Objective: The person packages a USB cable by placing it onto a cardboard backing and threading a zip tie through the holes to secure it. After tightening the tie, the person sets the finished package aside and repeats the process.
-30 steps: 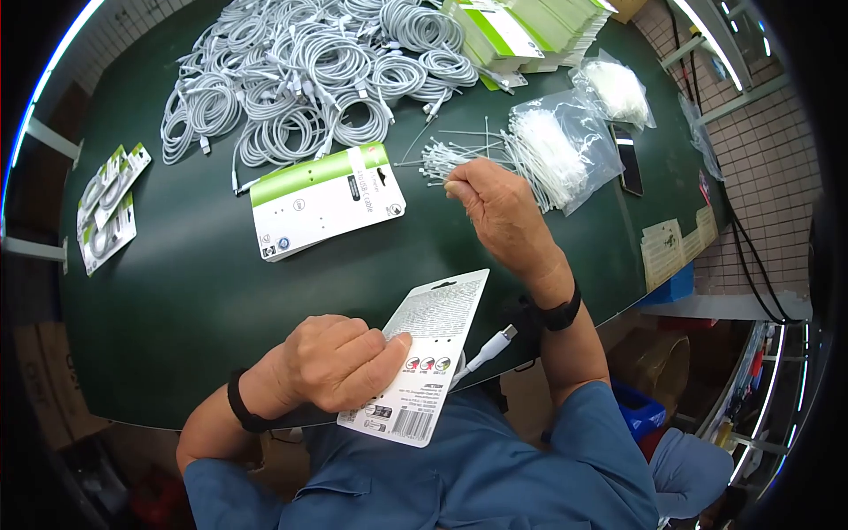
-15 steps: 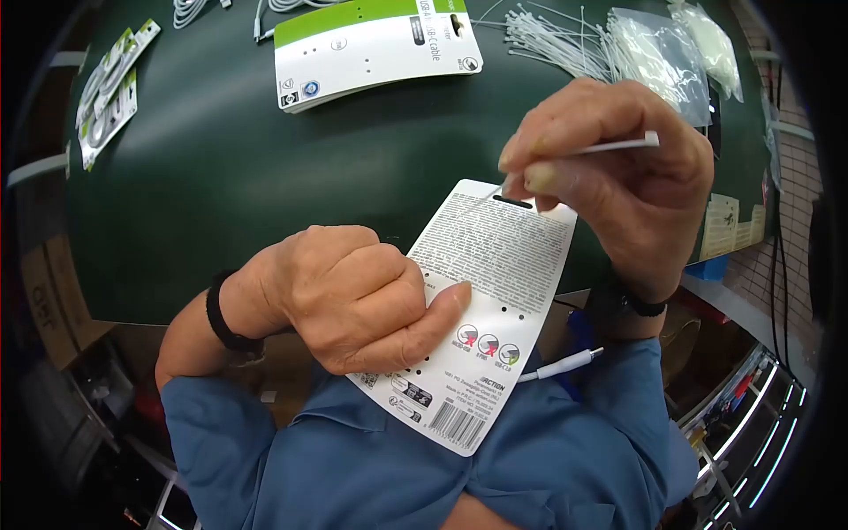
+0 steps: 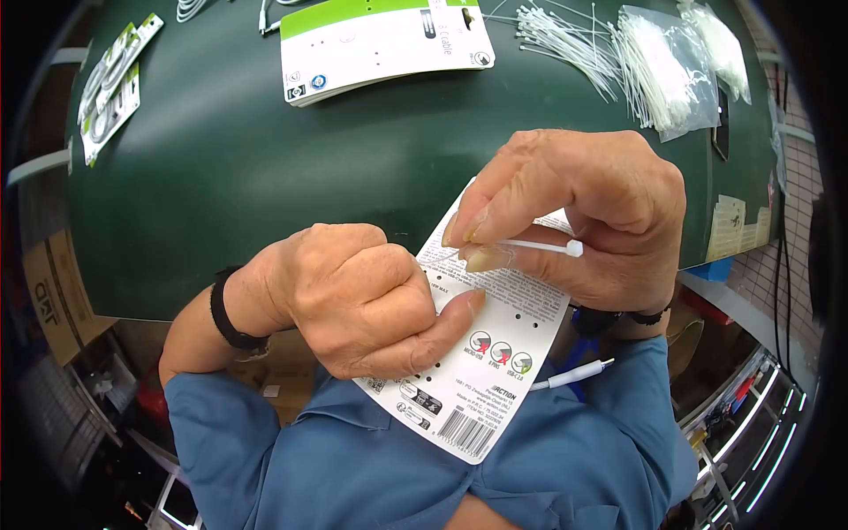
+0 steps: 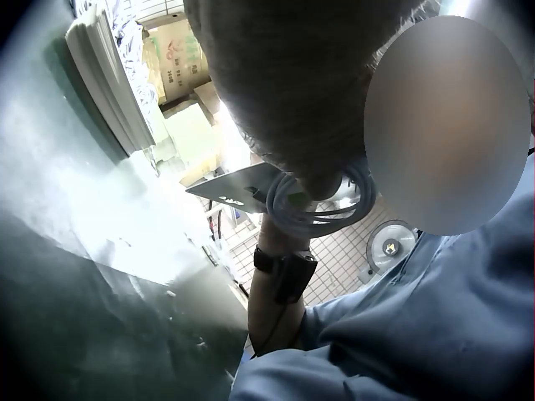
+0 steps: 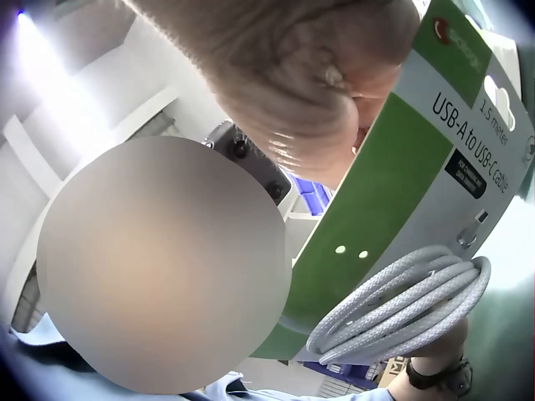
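My left hand (image 3: pixel 367 296) grips a printed cardboard packaging card (image 3: pixel 477 389), its text side up in the head view, thumb lying on the print. Against the card's green and white front, a coiled grey-white USB cable (image 5: pixel 401 313) shows in the right wrist view; its white plug (image 3: pixel 574 374) sticks out past the card's right edge. Between thumb and forefinger, my right hand (image 3: pixel 583 212) pinches a white cable tie (image 3: pixel 539 246), head pointing right. The tie's other end reaches toward the left fingers, close over the card's punched holes.
A stack of flat cards (image 3: pixel 389 57) lies at the back of the green table (image 3: pixel 238 177). Loose cable ties (image 3: pixel 565 44) and a bag of ties (image 3: pixel 667 75) are at the back right. Carded cables (image 3: pixel 115 88) lie at the far left.
My right hand went from the loose ties to the card and now has a cable tie, its tip lowered toward the left fingers. The left hand keeps the card, raised slightly and turned flatter.
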Tool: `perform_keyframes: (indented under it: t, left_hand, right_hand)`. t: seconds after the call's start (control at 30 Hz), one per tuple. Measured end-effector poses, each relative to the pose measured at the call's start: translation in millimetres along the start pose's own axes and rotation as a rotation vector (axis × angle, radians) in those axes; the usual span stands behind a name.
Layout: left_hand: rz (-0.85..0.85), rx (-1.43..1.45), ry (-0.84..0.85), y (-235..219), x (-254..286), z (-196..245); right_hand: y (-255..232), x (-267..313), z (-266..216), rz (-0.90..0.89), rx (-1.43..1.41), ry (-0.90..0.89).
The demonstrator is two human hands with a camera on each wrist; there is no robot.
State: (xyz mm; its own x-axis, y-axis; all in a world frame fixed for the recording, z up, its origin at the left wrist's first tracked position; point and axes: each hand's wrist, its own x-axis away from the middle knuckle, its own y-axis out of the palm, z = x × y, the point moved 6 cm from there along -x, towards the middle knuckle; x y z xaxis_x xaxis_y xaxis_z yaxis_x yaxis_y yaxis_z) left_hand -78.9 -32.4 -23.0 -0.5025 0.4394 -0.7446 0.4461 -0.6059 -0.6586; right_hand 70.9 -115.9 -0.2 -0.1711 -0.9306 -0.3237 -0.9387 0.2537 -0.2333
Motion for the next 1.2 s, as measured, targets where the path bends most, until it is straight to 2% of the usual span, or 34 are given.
perform_keyframes:
  t: [0.17,0.27,0.63,0.73,0.83,1.1,1.2]
  left_hand:
    - [0.005,-0.013,0.003,-1,-1,0]
    - [-0.080,0.016,-0.047,-1,2,0]
    - [-0.076,0.014,-0.081,1,1,-1]
    - [-0.077,-0.009,-0.086,1,0,-1]
    - [-0.090,-0.045,-0.069,3,-2,0]
    - [-0.038,-0.177,-0.094,2,-2,0]
    - [0.055,-0.110,-0.153,2,-3,-4]
  right_hand:
    - [-1,1,2,0.021,-0.027,0.040]
    - [-2,1,3,0.042,-0.045,0.061]
    - [2,-1,6,0.014,0.031,0.069]
    - [12,0,10,-0.185,0.101,0.074]
    - [15,2,15,-0.199,0.109,0.084]
    - [13,-1,18,-0.206,0.088,0.114]
    - [10,-2,21,-0.212,0.070,0.132]
